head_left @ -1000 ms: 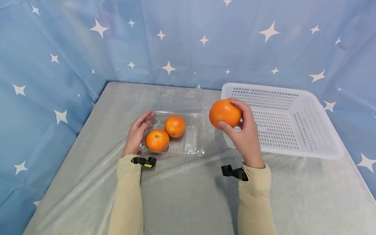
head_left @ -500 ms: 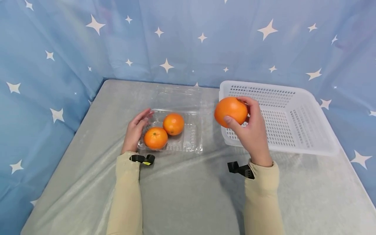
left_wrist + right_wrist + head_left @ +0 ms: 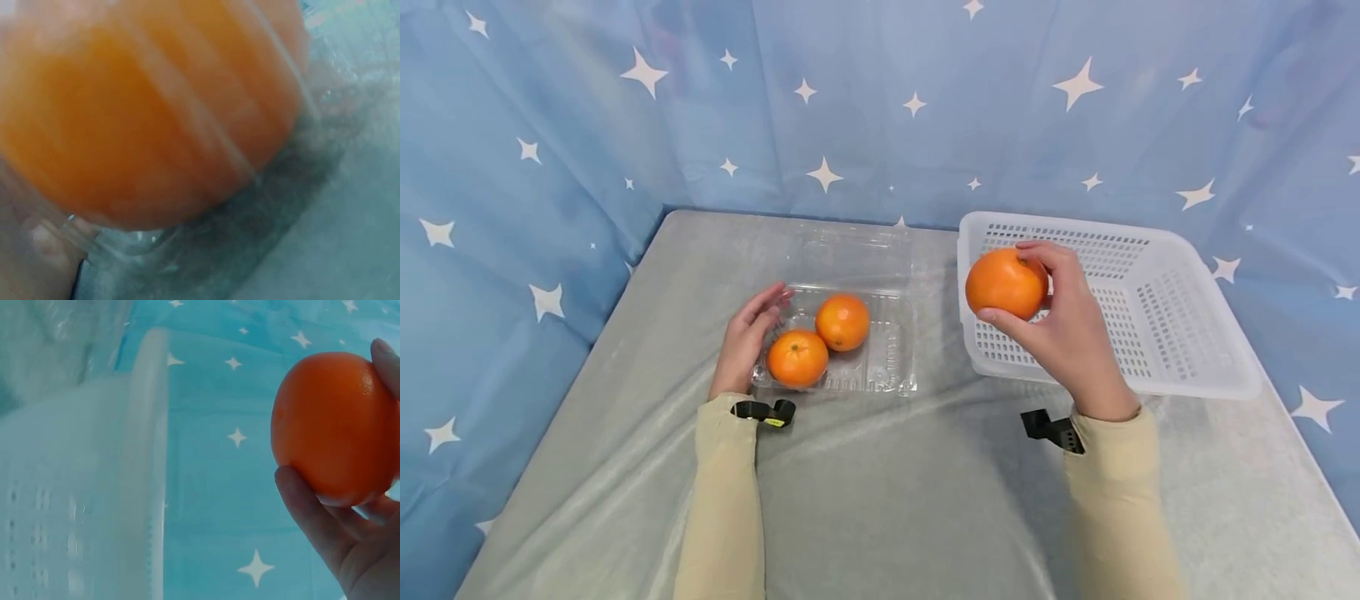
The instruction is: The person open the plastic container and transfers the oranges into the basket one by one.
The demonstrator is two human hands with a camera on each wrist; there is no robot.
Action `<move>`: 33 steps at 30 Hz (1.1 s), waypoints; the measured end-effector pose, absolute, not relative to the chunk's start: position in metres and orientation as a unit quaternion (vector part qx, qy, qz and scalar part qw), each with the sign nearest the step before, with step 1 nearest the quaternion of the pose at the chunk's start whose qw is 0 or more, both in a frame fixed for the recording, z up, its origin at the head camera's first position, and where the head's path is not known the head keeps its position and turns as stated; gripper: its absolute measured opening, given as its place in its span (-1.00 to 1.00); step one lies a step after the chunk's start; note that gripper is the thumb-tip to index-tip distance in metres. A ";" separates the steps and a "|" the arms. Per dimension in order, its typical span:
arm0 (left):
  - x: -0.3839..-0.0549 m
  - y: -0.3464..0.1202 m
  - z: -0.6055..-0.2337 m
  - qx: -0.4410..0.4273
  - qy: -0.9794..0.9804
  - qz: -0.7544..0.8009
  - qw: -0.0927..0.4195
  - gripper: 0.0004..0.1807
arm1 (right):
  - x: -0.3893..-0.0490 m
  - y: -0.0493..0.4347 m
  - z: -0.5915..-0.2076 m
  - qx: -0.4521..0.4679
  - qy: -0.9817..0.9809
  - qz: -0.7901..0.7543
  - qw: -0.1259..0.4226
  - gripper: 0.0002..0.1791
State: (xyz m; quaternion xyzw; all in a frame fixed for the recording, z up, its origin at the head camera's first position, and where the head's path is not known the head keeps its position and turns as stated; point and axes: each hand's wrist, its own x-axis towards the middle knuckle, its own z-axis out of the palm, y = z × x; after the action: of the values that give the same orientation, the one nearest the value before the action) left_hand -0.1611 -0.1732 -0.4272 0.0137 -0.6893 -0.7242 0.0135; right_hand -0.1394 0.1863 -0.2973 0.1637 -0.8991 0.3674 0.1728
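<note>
My right hand (image 3: 1071, 337) grips an orange (image 3: 1006, 283) between thumb and fingers, above the left part of a white plastic basket (image 3: 1217, 379). The held orange (image 3: 337, 428) also shows at the right of the right wrist view. My left hand (image 3: 742, 342) rests beside the left wall of a clear plastic clamshell box (image 3: 887, 383), its fingers fairly straight at the rim. Two more oranges lie inside the box, a nearer orange (image 3: 797, 358) and a farther orange (image 3: 842, 322). The left wrist view is blurred, with an orange (image 3: 144, 119) behind clear plastic filling much of it.
The box's clear lid (image 3: 853, 254) lies folded back toward the rear. Grey cloth covers the table (image 3: 880, 500). A blue curtain (image 3: 880, 108) with white stars hangs behind and along both sides. The basket stands at the table's back right.
My right hand has carried the orange to the right, from the basket's left edge to over its left part. My left hand and the two oranges in the box stay put.
</note>
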 end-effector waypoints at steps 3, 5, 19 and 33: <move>-0.162 -0.174 -0.426 0.014 -0.696 -0.718 0.010 -0.57 | -0.140 0.195 -0.300 0.179 -0.905 0.345 0.174 -0.23; -0.161 -0.173 -0.427 0.014 -0.696 -0.718 0.008 -0.57 | -0.140 0.201 -0.299 0.183 -0.911 0.330 0.164 -0.24; -0.160 -0.173 -0.425 0.019 -0.691 -0.722 0.008 -0.58 | -0.139 0.230 -0.280 0.179 -0.952 0.206 0.139 -0.16; -0.160 -0.173 -0.427 0.015 -0.690 -0.723 0.007 -0.57 | -0.155 0.230 -0.260 0.216 -0.951 0.176 0.136 -0.25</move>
State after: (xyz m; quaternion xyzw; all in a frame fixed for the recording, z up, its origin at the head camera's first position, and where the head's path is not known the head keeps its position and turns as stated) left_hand -0.1595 -0.1728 -0.4273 0.0151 -0.6902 -0.7234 0.0070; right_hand -0.1546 0.2302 -0.2601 0.2159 -0.9506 0.1764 0.1362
